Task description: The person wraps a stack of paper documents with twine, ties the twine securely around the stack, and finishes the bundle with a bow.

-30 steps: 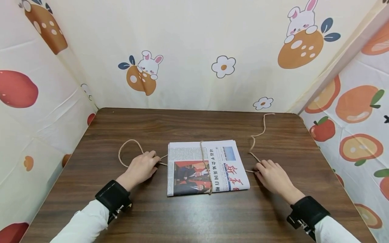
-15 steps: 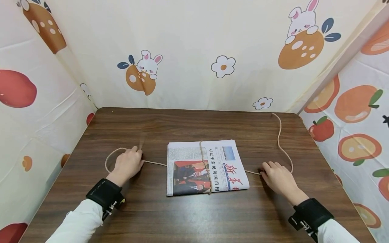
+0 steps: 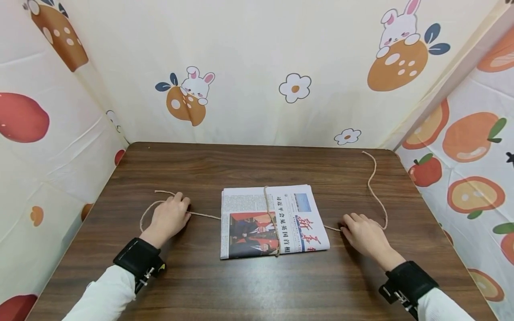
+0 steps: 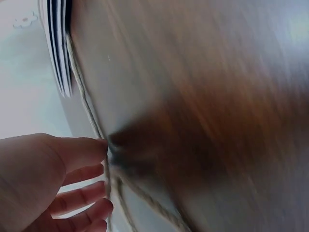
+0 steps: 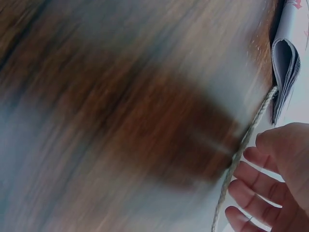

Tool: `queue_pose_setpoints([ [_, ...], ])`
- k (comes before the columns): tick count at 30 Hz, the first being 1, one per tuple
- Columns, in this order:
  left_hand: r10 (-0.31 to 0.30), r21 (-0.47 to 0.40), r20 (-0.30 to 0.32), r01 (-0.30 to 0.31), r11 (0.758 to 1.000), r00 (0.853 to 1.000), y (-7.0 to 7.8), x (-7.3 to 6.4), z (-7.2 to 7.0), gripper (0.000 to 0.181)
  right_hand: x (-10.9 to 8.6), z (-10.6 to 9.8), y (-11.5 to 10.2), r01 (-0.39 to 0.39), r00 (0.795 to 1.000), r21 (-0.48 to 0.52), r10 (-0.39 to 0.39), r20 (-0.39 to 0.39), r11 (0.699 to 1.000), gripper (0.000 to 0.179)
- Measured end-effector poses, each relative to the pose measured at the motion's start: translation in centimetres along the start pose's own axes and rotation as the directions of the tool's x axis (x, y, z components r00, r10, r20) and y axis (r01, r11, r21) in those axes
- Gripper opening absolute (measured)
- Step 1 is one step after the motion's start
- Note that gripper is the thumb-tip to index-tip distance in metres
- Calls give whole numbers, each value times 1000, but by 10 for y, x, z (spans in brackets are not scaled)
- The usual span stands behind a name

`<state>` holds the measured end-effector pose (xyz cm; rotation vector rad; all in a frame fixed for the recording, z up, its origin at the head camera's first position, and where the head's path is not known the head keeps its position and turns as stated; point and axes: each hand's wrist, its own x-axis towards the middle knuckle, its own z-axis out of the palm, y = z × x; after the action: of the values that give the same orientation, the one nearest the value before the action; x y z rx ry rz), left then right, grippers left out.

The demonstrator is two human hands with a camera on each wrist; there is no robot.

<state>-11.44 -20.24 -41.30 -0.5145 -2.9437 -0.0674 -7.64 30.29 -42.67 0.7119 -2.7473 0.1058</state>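
Observation:
A folded newspaper [image 3: 249, 200] lies in the middle of the wooden table, a beige twine [image 3: 269, 207] running over its front. My left hand [image 3: 166, 218] pinches the twine on the left with thumb and finger; a loop and loose end curl behind that hand. In the left wrist view, the pinched twine [image 4: 87, 104] runs straight to the newspaper's layered edge [image 4: 59, 48]. My right hand [image 3: 367, 236] is low over the table on the right. In the right wrist view, its fingertips [image 5: 236, 186] touch the twine [image 5: 256, 118], the thumb a little apart from it.
The loose right twine end [image 3: 371, 187] curves toward the table's back edge. Printed cloth walls [image 3: 257, 53] with rabbits, flowers and fruit enclose the brown table [image 3: 257, 290] at the back and both sides. Each wrist wears a black strap [image 3: 138, 258].
My left hand has moved left, drawing twine out from the newspaper. My right hand has moved slightly right, then a touch back. The right loose end has swung rightward. The newspaper stays put.

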Motion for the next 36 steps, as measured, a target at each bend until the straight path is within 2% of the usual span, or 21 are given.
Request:
queue_pose_setpoints([
  [3, 55, -4, -61, -55, 998, 997, 12, 0, 3, 27, 4, 4, -2, 40, 999, 19, -40, -11, 999, 16],
  [5, 87, -8, -77, -88, 996, 993, 20, 0, 4, 26, 6, 6, -5, 71, 997, 31, -71, -14, 997, 16],
  [10, 128, -26, -59, -130, 991, 990, 40, 3, 7, 23, 13, 10, -11, 124, 992, 44, -124, 0, 991, 21],
  [15, 145, -36, -66, -147, 988, 987, 51, 7, 12, 23, 21, 13, -15, 123, 991, 32, -124, 41, 992, 21],
  [19, 152, -38, -83, -156, 987, 985, 54, 9, 15, 22, 28, 15, -15, 112, 993, 0, -112, 45, 994, 17],
  [26, 152, -38, -95, -156, 987, 984, 50, 9, 18, 20, 35, 17, -8, 92, 996, -48, -92, -1, 995, 13],
  [36, 154, -34, -84, -157, 987, 985, 48, 7, 18, 20, 40, 21, -2, 63, 997, -58, -61, 38, 996, 12],
])
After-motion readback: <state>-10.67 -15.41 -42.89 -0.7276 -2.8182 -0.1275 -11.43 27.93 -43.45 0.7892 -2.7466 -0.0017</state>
